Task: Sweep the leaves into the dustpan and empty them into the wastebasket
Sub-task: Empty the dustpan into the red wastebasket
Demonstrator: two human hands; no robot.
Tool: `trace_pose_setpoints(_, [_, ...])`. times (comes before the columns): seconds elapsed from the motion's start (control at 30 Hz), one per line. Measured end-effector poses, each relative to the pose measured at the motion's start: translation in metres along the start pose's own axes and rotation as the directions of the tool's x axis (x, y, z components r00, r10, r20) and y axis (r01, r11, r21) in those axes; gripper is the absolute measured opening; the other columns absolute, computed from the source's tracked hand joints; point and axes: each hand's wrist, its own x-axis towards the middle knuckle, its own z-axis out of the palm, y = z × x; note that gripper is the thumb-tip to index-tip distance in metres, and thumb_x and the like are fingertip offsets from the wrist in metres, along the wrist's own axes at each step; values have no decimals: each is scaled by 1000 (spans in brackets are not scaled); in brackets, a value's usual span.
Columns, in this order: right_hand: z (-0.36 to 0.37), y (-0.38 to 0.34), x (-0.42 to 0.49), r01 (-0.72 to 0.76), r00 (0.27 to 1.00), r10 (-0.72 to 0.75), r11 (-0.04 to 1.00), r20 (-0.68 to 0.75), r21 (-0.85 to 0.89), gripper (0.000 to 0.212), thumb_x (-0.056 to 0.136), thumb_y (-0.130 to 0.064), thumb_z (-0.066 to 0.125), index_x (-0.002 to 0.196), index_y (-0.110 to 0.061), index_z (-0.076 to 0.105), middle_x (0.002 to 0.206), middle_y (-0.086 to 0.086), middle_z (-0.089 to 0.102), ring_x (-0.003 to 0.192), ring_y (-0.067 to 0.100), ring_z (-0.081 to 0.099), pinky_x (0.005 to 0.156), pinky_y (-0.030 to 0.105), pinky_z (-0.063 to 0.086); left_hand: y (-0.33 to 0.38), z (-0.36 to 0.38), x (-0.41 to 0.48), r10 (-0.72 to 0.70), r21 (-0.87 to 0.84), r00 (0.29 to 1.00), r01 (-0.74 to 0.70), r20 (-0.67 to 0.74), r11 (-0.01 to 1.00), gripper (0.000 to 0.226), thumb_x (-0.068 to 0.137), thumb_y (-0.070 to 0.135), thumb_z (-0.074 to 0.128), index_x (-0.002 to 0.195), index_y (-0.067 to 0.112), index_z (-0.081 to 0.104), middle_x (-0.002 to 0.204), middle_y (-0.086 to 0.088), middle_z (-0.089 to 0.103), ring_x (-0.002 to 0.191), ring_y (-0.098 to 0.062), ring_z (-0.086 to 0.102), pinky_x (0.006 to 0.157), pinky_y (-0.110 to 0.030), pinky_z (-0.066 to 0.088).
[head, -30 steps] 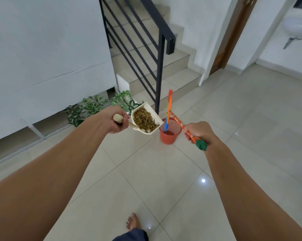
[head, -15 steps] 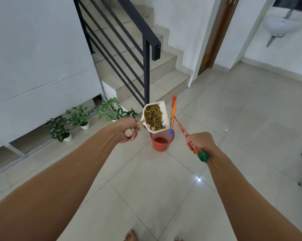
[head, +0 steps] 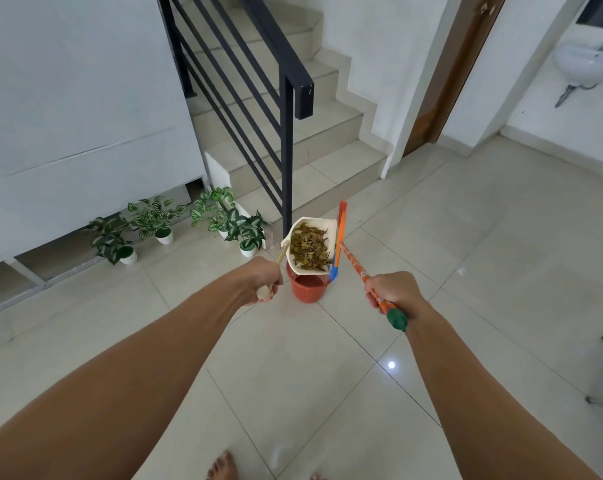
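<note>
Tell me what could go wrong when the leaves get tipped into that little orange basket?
The white plastic dustpan, held by the left hand, looks about as wide as the mouth of the small orange mesh wastebasket, so dry brown leaves could spill onto the tiled floor. The orange-and-blue broom in the right hand hangs beside the pan and might bump it or tip the basket.

The dustpan hides the far rim of the wastebasket (centre of frame); the bottom edge cuts off a bare foot.
</note>
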Motion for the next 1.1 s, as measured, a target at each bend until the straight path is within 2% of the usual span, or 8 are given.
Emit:
trace_pose_setpoints(0.13, [-12, 2, 3, 10, 1000, -10, 1000, 20, 13, 17, 82, 2, 58, 94, 10, 67, 67, 14, 61, 33, 10, 50, 33, 13, 37, 0, 19, 0, 19, 70, 1000, -18, -24, 997, 10, 91, -7, 46, 85, 1, 49, 72, -11, 47, 55, -15, 44, 45, -23, 36])
trace_pose_setpoints(0.37, [-29, -2, 9, 8, 998, -7, 1000, 68, -28, 16, 85, 3, 56, 96, 9, 66, 70, 14, 59, 30, 8, 48, 31, 13, 37, 4, 36, 0, 43, 151, 996, -31, -72, 988, 11, 90, -6, 45, 82, -1, 50, 72, -12, 47, 58, -16, 44, 48, -25, 35])
trace_pose_setpoints(0.67, [-39, -8, 14, 30, 997, -22, 993, 70, -117, 8, 84, 3, 58, 86, 5, 65, 66, 13, 60, 29, 8, 49, 32, 12, 37, 10, 49, 5, 85, 292, 989, -45, -123, 955, 11, 89, -2, 47, 79, 2, 48, 71, -12, 49, 60, -18, 45, 49, -26, 35])
trace_pose_setpoints(0.93, [-46, -6, 20, -31, 995, 43, 991, 90, -129, 10, 86, 1, 55, 93, 3, 63, 70, 12, 59, 27, 6, 49, 31, 11, 36, 14, 56, 4, 135, 362, 980, -75, -143, 929, 11, 86, 0, 45, 76, 4, 47, 67, -11, 49, 64, -22, 47, 51, -27, 34])
trace_pose_setpoints(1.1, [-46, -3, 21, -22, 997, 32, 990, 75, -139, 12, 85, -2, 58, 94, 1, 66, 68, 10, 61, 29, 6, 50, 31, 12, 37, 17, 61, -1, 156, 407, 974, -78, -162, 910, 14, 84, 1, 46, 72, 6, 46, 65, -9, 50, 61, -21, 47, 53, -27, 35])
